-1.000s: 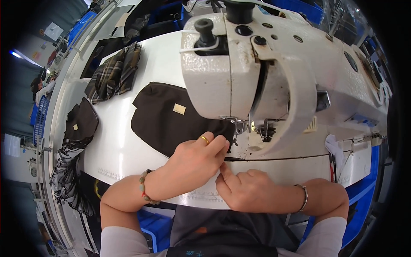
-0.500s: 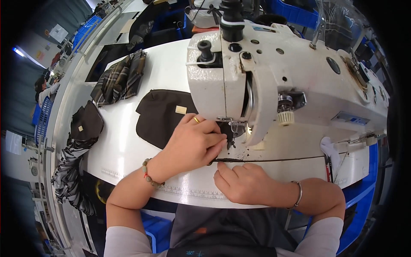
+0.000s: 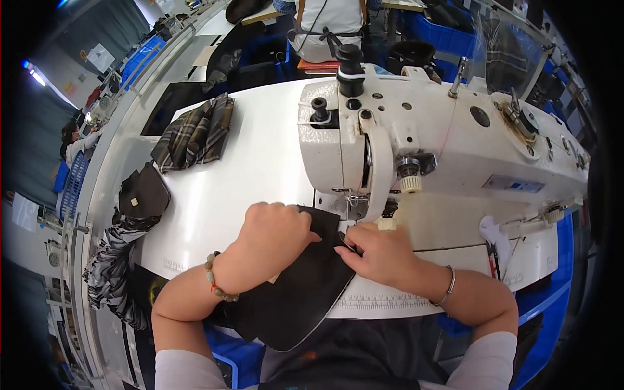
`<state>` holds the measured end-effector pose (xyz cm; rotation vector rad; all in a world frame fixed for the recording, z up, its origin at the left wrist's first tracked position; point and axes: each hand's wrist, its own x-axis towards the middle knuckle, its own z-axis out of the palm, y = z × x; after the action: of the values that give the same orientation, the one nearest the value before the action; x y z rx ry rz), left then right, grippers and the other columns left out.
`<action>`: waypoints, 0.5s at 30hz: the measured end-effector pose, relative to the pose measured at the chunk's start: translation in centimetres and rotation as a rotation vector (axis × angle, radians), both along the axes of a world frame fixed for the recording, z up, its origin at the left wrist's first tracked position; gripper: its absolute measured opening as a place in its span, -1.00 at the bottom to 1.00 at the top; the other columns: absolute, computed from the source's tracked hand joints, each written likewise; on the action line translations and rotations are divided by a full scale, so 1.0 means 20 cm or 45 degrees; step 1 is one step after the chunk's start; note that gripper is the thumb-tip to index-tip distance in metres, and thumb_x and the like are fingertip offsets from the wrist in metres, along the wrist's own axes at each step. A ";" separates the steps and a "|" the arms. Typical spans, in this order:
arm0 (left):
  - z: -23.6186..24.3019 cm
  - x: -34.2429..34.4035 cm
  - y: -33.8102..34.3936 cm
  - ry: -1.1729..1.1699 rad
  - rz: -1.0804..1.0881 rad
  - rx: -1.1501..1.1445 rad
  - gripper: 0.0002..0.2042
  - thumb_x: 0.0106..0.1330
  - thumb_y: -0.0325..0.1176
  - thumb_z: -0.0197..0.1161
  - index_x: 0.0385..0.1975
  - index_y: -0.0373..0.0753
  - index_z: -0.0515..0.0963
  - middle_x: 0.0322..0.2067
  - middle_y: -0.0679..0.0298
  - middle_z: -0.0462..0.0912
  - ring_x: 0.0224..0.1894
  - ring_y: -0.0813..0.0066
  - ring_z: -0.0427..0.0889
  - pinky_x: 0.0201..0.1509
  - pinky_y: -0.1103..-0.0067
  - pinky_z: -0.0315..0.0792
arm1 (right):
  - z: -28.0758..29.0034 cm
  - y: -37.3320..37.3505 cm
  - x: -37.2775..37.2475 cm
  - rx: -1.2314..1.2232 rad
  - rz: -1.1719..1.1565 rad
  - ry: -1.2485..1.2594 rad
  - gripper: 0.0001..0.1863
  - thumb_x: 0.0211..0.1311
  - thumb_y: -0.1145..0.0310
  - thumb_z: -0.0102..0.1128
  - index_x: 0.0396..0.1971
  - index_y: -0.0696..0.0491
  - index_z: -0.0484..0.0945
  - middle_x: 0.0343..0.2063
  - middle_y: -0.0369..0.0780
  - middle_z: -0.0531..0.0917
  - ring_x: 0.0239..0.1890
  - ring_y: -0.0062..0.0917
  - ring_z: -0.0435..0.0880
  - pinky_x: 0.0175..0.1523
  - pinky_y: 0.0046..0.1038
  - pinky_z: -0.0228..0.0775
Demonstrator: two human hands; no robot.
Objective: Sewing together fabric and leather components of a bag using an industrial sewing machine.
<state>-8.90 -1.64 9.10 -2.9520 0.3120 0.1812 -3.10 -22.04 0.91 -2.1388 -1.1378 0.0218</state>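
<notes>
A dark brown fabric piece (image 3: 292, 305) lies tilted across the table front, its lower end hanging over the edge toward my lap. My left hand (image 3: 270, 240) is closed on its upper left part, fingers curled under and partly hidden. With thumb and fingers pinched together, my right hand (image 3: 383, 257) holds the cloth's right edge close to the needle area. Just beyond both hands is the presser foot (image 3: 355, 205) of a white sewing machine (image 3: 416, 162). A small pale label on the cloth is mostly covered by my left wrist.
Folded plaid cloth (image 3: 195, 133) rests at the back left. Left of the table hangs a gathered bundle of dark and striped fabric (image 3: 120, 260). A white cloth (image 3: 497, 237) lies at right. Beyond the machine another person (image 3: 328, 29) sits near blue bins (image 3: 439, 29).
The dark fabric has come back from beside the needle toward my body and turned. My left hand moved left with it; my right hand rose toward the needle and took its edge.
</notes>
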 end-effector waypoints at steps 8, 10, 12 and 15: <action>-0.15 0.16 0.14 0.091 -0.157 -0.965 -0.58 -0.07 -0.18 0.59 -0.27 -0.27 0.64 -0.32 0.15 0.71 -0.28 0.15 0.68 -0.17 0.41 0.53 | 0.03 0.01 0.02 0.208 0.076 -0.094 -0.82 0.15 0.31 0.37 -0.52 0.03 0.55 -0.50 -0.30 0.60 -0.64 -0.42 0.53 -0.53 -0.39 0.33; -0.15 0.16 0.16 0.303 -0.121 -1.028 -0.60 -0.03 -0.22 0.58 -0.23 -0.27 0.65 -0.33 0.15 0.72 -0.28 0.15 0.69 -0.16 0.43 0.53 | 0.02 0.01 0.02 0.288 0.089 -0.054 -0.84 0.10 0.40 0.43 -0.50 0.06 0.58 -0.45 -0.31 0.60 -0.62 -0.55 0.49 -0.51 -0.48 0.30; -0.15 0.16 0.17 0.396 -0.114 -1.311 -0.65 0.03 -0.26 0.56 -0.22 -0.24 0.65 -0.38 0.17 0.71 -0.32 0.24 0.68 -0.18 0.47 0.50 | 0.01 0.01 0.01 0.330 0.059 0.395 -0.83 0.13 0.44 0.44 -0.48 0.12 0.58 -0.30 -0.30 0.63 -0.58 -0.73 0.44 -0.49 -0.61 0.26; -0.12 0.16 0.18 0.549 -0.104 -1.390 -0.69 0.09 -0.28 0.53 -0.23 -0.28 0.64 -0.39 0.17 0.70 -0.35 0.35 0.65 -0.19 0.52 0.50 | 0.02 0.00 0.03 0.313 0.092 0.719 -0.84 0.21 0.45 0.39 -0.46 0.14 0.56 -0.18 -0.27 0.63 -0.52 -0.83 0.44 -0.46 -0.67 0.27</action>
<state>-5.76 1.95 6.69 -3.9146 0.7982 0.8967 -2.53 -22.01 1.37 -1.7149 -0.8294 0.4648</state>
